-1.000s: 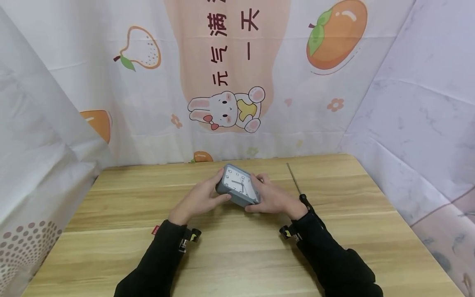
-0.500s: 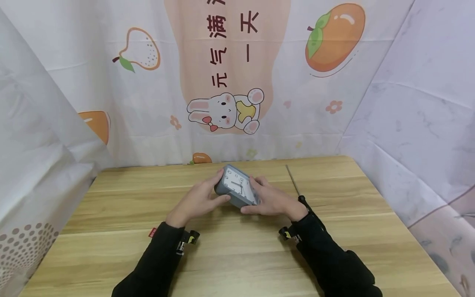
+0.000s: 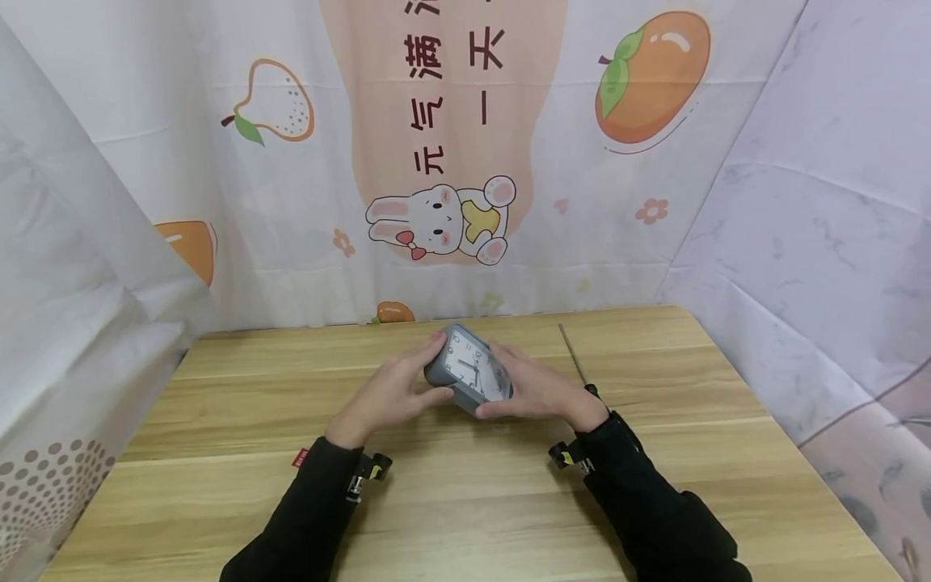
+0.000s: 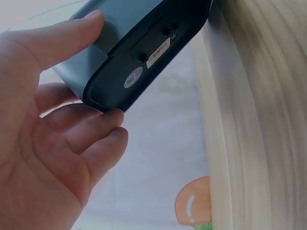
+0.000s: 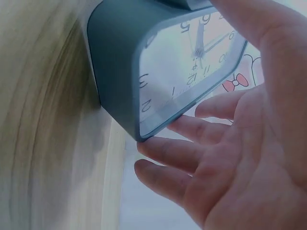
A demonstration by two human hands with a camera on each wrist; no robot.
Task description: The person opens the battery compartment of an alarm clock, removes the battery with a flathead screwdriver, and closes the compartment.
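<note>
Printed cloth (image 3: 560,153) hangs behind the wood-grain tabletop (image 3: 458,501), and near that far edge we hold a grey clock (image 3: 469,372) tilted between our hands. Our left hand (image 3: 389,398) and right hand (image 3: 537,390) each clamp one end, thumbs toward us, fingers beyond. Our right hand covers part of its front; we cannot tell whether its underside touches the wood. Our right sleeve (image 3: 647,501) hides part of the screwdriver (image 3: 573,356). Wood stretches toward us between both forearms.

Screwdriver handle (image 3: 592,390) — mostly behind right sleeve (image 3: 655,505), clock (image 3: 469,368) — cropped in both wrist views, label (image 4: 159,52) blurred
</note>
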